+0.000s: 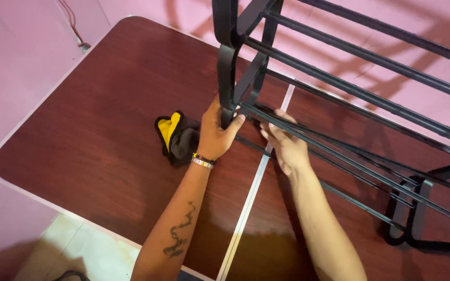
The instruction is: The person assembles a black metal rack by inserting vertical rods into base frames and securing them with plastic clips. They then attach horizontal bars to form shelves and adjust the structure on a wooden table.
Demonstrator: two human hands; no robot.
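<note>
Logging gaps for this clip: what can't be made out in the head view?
- Black rack: top and right end cut off by the frame edges.
- Right hand: fingertips hidden behind the rack's rods, so its grip is unclear.
- Black-and-yellow cloth: partly behind the left hand; its kind is unclear.

rack [339, 88] on table [105, 156], cloth [175, 136] left of rack

Lighting: I see bright, even indoor light from above. Shadows: rack [350, 88] bars cast soft stripes on the pink wall [423, 31]. Glare: faint sheen on the dark table [105, 151]. Focus: sharp throughout; slight wide-angle stretch at edges.
</note>
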